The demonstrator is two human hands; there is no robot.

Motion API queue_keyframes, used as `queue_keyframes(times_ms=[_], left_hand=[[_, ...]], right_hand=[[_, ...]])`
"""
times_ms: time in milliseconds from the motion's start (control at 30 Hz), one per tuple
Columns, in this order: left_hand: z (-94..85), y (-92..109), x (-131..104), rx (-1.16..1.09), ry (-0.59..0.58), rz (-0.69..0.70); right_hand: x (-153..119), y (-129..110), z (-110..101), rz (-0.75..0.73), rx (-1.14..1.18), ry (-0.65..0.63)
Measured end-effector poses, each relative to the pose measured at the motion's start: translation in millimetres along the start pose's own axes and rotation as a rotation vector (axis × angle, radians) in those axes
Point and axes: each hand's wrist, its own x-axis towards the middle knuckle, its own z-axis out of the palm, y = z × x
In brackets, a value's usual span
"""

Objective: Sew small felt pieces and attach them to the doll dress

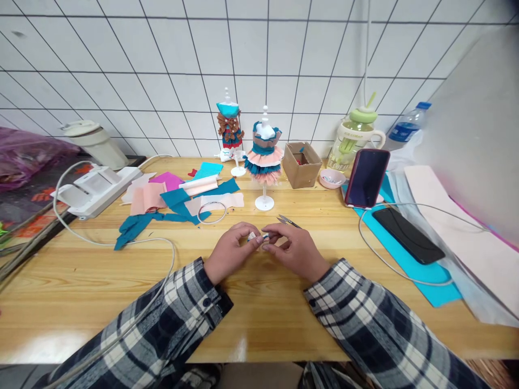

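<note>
My left hand (233, 251) and my right hand (298, 249) meet over the middle of the wooden table. Between their fingertips is a small white and blue piece (252, 236), largely covered by the fingers; both hands pinch it. Just behind the right hand lies a pair of small scissors (288, 221). Further back stands a miniature white dress form (265, 165) in a teal and pink ruffled paper dress. A second form (230, 127), dressed in brown, red and blue, is behind it to the left.
Teal, pink and magenta crepe scraps (177, 201) and a ring (212, 213) lie left of centre. A cardboard box (302, 165), pink bowl (332, 179), propped phone (367, 178) and flat phone (408, 235) are on the right. A white power strip (97, 189) and cables are left.
</note>
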Motion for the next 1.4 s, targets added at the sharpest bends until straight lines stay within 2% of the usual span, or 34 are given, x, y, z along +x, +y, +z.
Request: queue_keyframes(times_ms=[100, 167, 300, 400, 533, 633, 767, 900, 1033, 1167, 1233, 1333, 1400], left_hand=[[-0.2, 1.5, -0.5, -0.025, 0.006, -0.022], [-0.4, 2.8, -1.0, -0.083, -0.021, -0.031], [0.5, 5.1, -2.7, -0.355, -0.094, -0.087], [2.0, 5.6, -4.1, -0.527, -0.101, -0.116], [1.9, 2.7, -4.6, -0.575, -0.148, -0.148], [-1.0, 0.6, -3.8, -0.475, -0.166, -0.105], [-6.9, 1.7, -1.3, -0.097, -0.086, 0.132], [-12.6, 1.7, 0.8, 0.188, -0.061, 0.28], [-16.3, -0.9, 0.5, 0.333, -0.072, 0.365], [-16.3, -2.5, 0.8, 0.367, -0.066, 0.404], [-15.3, -3.7, 2.0, 0.363, -0.04, 0.398], [-12.6, -6.0, 3.9, 0.332, 0.0, 0.359], [-10.5, -7.0, 4.3, 0.295, 0.014, 0.318]], right_hand=[[-0.2, -0.1, 0.8, -0.019, 0.031, -0.026], [0.0, -0.4, 0.9, -0.024, 0.01, 0.016], [0.2, -2.6, -1.3, -0.082, -0.004, 0.094], [-0.1, -5.6, -1.5, -0.117, 0.075, 0.126], [-0.4, -6.4, 2.0, 0.035, 0.323, 0.116], [-0.2, -4.6, 2.4, 0.079, 0.317, 0.106], [0.6, -2.9, -0.8, -0.04, 0.119, 0.088], [0.4, -2.0, -0.8, -0.114, 0.091, 0.092], [0.0, -1.6, 2.8, -0.107, 0.079, 0.09], [3.1, 3.2, -4.7, -0.038, 0.07, 0.004], [6.0, 11.3, -16.1, -0.003, -0.06, -0.019], [9.0, 29.7, -33.8, 0.07, -0.476, 0.105], [9.4, 41.1, -39.0, 0.156, -0.64, 0.096]])
